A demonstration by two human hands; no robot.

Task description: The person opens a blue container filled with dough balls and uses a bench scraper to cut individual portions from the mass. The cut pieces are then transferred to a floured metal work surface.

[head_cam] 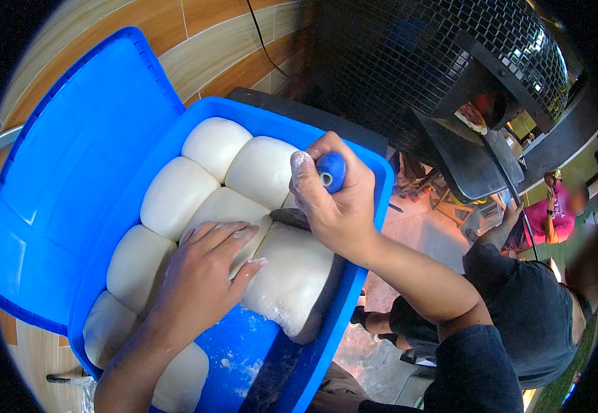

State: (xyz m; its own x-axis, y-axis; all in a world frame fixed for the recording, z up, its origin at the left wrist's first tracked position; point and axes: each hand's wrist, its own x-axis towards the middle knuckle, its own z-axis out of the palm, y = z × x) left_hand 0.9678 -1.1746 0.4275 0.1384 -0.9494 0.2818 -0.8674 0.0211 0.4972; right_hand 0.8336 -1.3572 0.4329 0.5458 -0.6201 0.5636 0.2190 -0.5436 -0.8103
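Observation:
Several pale balls of dough (179,195) lie pressed together in a blue plastic tub (306,382), whose floor shows a dusting of flour. My right hand (336,199) grips the blue handle (332,173) of a scraper or spatula. Its dark metal blade (291,218) sits in the seam between dough balls, just above the big floury dough piece (293,273) at the tub's near right side. Floury fingers spread, my left hand (211,268) rests on the middle dough balls and holds no tool.
A blue lid (87,170) stands raised along the tub's left side, near a tiled wall (211,46). Behind is a black-tiled oven (381,67) with a pizza (470,118) at its mouth. At right, a person in dark clothes (521,315) holds a long pole; another in pink (559,219) is beyond.

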